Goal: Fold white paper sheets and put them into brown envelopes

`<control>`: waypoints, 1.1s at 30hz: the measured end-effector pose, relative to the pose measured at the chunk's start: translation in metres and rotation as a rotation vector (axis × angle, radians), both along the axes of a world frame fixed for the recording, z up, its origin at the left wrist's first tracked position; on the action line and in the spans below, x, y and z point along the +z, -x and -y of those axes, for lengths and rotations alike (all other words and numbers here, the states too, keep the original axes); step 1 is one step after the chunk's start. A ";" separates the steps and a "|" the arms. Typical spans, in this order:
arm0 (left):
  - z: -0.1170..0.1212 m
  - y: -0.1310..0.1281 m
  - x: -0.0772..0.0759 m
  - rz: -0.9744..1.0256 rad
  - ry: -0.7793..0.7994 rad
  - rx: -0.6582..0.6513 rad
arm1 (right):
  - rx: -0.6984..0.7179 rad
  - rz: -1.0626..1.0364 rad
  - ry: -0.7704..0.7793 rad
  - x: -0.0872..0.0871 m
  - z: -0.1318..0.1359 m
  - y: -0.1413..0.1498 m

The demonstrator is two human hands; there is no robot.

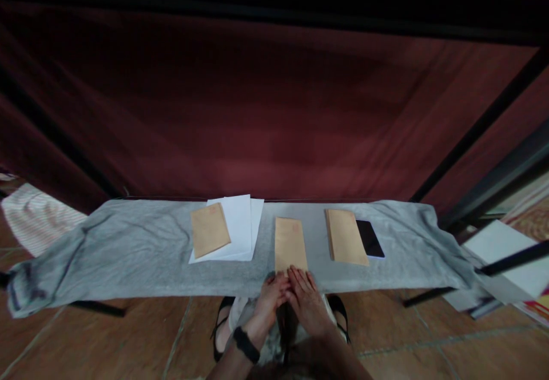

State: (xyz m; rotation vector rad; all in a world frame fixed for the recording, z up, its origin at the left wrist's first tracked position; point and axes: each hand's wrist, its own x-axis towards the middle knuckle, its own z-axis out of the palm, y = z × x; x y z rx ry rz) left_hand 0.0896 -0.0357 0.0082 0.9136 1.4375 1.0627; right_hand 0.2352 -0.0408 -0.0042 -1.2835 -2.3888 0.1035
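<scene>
Head camera view: both hands meet at the near edge of a cloth-draped surface (141, 248), over the near end of a brown envelope (290, 243) lying flat. The right hand (306, 303) is spread nearly flat, fingers close together on the paper; the left hand (271, 297), a black band (246, 346) at its wrist, bends its fingers beside it, and whether they grip anything cannot be told. To the left, a brown envelope (210, 230) rests on loose white sheets (240, 226); to the right sits a brown envelope stack (348, 237). Whether either group is finished or waiting is unclear, but handling of the middle envelope appears unfinished. The hands hide its near end. A dark phone (371, 239) lies against the stack, partly obscured, while the middle envelope is apart from both groups.
</scene>
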 end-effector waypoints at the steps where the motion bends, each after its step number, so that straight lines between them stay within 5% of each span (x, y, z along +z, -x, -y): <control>1: 0.003 0.004 0.002 -0.014 0.065 -0.013 | -0.002 0.005 0.007 -0.001 0.001 -0.003; 3: 0.004 0.008 0.007 -0.159 0.038 -0.058 | -0.009 0.006 0.017 -0.004 0.001 -0.005; 8: -0.020 -0.003 0.013 -0.753 -0.484 -0.294 | -0.034 0.018 -0.017 -0.021 0.001 -0.001; 11: -0.044 -0.009 0.006 -1.085 -0.482 -0.453 | -0.043 0.014 -0.066 -0.032 -0.002 0.001; 15: -0.063 -0.002 -0.006 -1.260 -0.381 -0.391 | -0.047 -0.030 -0.101 -0.034 -0.004 0.000; 20: -0.063 0.014 -0.008 -1.074 -0.382 -0.168 | -0.052 -0.037 -0.020 -0.020 0.000 0.001; 27: -0.072 0.022 -0.005 -0.440 -0.244 0.050 | -0.087 -0.083 0.114 -0.003 -0.003 0.005; 30: -0.073 0.014 0.005 -0.146 -0.168 0.087 | -0.127 -0.120 0.142 0.003 -0.006 0.007; 33: -0.063 -0.003 0.028 -0.060 -0.208 0.054 | -0.256 -0.220 0.145 0.013 -0.011 0.005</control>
